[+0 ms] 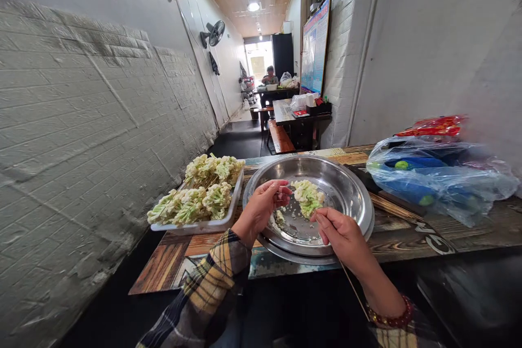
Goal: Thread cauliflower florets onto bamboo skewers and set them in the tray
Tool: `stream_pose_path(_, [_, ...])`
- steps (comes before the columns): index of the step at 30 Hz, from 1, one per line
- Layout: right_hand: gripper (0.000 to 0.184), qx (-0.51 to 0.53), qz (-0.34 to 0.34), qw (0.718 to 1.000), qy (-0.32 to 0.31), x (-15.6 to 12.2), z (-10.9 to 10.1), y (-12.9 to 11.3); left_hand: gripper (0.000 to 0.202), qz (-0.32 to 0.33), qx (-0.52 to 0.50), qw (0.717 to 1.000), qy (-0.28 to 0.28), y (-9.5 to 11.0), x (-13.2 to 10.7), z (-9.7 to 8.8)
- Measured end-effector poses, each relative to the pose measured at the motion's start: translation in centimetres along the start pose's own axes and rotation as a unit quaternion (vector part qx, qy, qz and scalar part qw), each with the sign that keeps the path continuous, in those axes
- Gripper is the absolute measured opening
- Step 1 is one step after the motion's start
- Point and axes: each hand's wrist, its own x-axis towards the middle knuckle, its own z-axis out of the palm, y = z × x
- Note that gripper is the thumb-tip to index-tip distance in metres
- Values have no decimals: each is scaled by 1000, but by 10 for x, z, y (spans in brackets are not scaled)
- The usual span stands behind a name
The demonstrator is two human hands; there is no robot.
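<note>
This looks like a narrow eatery, with a table [282, 114], long bench [280, 137] and printed wall board [315, 49].

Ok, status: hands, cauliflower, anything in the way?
Right hand gripping skewer, cauliflower at its fingers. Left hand loosely curled over basin, nothing seen in it. Scraps in basin; nothing seen blocking.

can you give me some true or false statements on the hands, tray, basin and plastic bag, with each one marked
1. The right hand holds a thin stick. True.
2. The tray holds cauliflower pieces. True.
3. The left hand rests in the tray. False: it is over the basin.
4. The plastic bag lies to the right of the basin. True.
5. The basin is filled to the rim. False: much of its bottom shows bare.
</note>
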Motion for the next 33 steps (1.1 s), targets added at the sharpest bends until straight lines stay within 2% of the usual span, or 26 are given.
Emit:
stream_pose_path(5, [31,28,0,999,36,1,1,0,38,-16,-57,997,-50,-6,-11,26])
stream_pose_path(9, [30,20,-10,999,47,2,2,1,51,24,-59,996,-65,-17,-21,48])
stream_pose_path(13, [31,19,-18,998,57,2,2,0,46,63,-77,995,-12,-27,-23,70])
stream_pose_path(18, [31,15,-24,998,59,1,2,1,37,83,-143,986,33,-35,-21,88])
stream_pose_path(25, [32,-5,-19,998,56,1,3,1,44,121,-149,973,126,-41,-18,102])
stream_pose_path(33, [30,-55,-70,991,99,2,3,0,45,146,-141,966,158,-40,-18,113])
